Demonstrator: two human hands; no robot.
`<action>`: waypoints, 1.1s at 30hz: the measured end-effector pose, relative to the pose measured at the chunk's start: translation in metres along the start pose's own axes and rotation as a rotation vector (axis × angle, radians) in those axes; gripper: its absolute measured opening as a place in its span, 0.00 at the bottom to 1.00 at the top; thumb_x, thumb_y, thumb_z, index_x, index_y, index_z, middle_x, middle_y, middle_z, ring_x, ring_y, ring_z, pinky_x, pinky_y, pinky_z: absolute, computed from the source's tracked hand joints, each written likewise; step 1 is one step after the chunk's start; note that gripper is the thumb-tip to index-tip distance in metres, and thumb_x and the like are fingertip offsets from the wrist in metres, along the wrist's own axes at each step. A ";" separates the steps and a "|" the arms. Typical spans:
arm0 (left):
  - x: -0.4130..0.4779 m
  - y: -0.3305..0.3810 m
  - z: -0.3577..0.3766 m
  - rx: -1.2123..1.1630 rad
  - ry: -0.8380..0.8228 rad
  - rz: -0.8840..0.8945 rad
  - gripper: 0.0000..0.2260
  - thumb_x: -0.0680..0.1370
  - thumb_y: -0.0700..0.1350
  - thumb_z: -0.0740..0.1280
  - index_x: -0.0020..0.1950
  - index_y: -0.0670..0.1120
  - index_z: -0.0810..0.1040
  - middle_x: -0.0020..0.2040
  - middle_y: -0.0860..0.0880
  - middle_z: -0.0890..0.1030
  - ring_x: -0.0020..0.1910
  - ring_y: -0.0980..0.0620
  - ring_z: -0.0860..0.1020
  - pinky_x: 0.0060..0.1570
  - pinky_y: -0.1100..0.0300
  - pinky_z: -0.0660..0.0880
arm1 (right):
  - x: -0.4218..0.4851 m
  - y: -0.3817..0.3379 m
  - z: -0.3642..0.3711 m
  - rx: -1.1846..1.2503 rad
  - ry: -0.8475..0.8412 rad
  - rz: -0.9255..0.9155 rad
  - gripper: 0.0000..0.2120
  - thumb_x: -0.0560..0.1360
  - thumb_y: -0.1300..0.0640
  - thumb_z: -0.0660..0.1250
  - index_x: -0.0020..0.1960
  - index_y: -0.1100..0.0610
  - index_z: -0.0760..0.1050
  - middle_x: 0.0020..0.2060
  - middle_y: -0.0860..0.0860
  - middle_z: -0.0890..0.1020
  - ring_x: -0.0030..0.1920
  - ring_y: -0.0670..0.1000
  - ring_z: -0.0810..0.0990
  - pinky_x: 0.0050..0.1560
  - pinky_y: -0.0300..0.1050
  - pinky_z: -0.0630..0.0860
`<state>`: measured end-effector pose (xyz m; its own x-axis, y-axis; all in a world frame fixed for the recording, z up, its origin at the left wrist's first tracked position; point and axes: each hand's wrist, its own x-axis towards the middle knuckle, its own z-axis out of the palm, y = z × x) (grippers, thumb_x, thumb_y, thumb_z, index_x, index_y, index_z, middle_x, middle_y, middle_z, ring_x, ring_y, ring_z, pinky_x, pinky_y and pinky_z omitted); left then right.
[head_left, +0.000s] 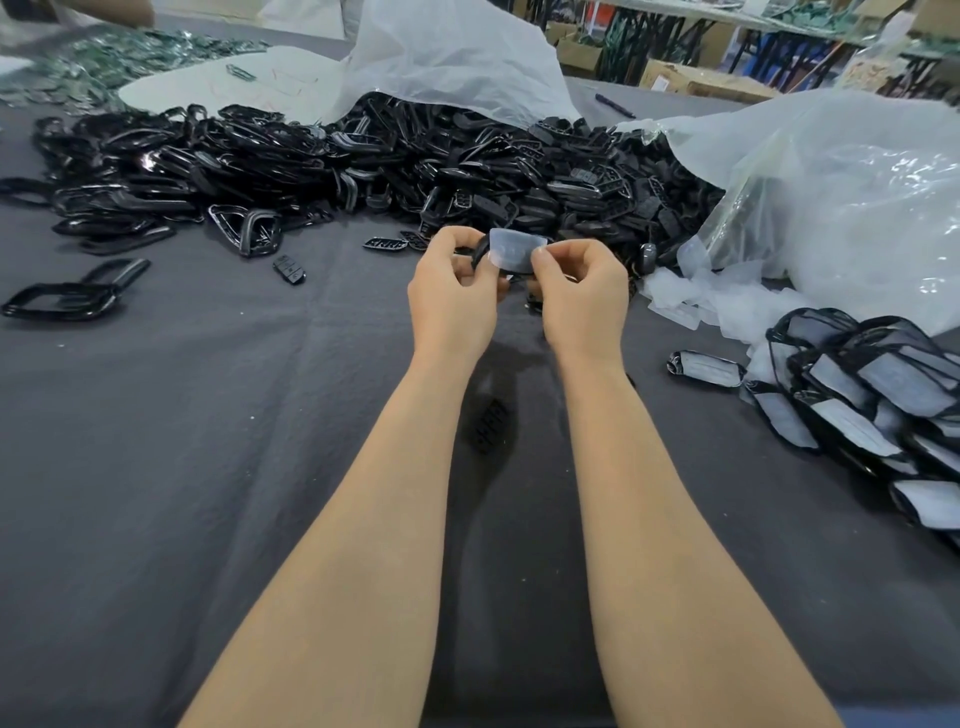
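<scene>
Both hands meet above the middle of the table, raised clear of the cloth. The left hand curls round a black frame, and the right hand pinches the right end of a translucent insert between thumb and forefinger. The insert lies across the gap between them, long axis running left to right, its left end against the frame — so the fit looks to turn on easing it leftward, with both hands equally near. Between the forearms, a small black button pad lies on the grey cloth. To the right sits a stack of fitted pieces. Beyond the hands a heap of black parts spills from clear bags — boxes and racks stand behind.
</scene>
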<state>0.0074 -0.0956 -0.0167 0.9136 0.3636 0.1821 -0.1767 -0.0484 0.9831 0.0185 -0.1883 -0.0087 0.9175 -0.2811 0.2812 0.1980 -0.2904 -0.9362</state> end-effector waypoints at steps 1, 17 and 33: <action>0.000 0.000 0.000 -0.002 -0.003 0.002 0.11 0.79 0.39 0.65 0.43 0.56 0.71 0.39 0.47 0.80 0.32 0.65 0.78 0.40 0.68 0.78 | 0.000 0.000 0.000 0.000 0.001 0.004 0.02 0.76 0.61 0.67 0.44 0.57 0.75 0.40 0.53 0.81 0.45 0.55 0.81 0.51 0.52 0.78; 0.005 -0.002 -0.005 -0.018 -0.023 0.009 0.12 0.79 0.38 0.63 0.46 0.57 0.74 0.34 0.52 0.76 0.32 0.66 0.77 0.47 0.61 0.80 | 0.010 0.004 -0.013 0.336 -0.232 0.247 0.05 0.76 0.66 0.66 0.51 0.60 0.76 0.45 0.54 0.82 0.42 0.47 0.82 0.45 0.39 0.80; 0.007 -0.005 -0.003 -0.015 -0.038 -0.002 0.10 0.81 0.38 0.61 0.55 0.52 0.76 0.42 0.44 0.76 0.33 0.62 0.78 0.40 0.68 0.78 | 0.013 0.009 -0.015 0.336 -0.241 0.274 0.07 0.74 0.68 0.67 0.43 0.58 0.75 0.37 0.53 0.83 0.34 0.46 0.84 0.36 0.35 0.78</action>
<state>0.0135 -0.0900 -0.0207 0.9272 0.3280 0.1811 -0.1801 -0.0337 0.9831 0.0272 -0.2084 -0.0102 0.9972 -0.0750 -0.0043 0.0023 0.0872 -0.9962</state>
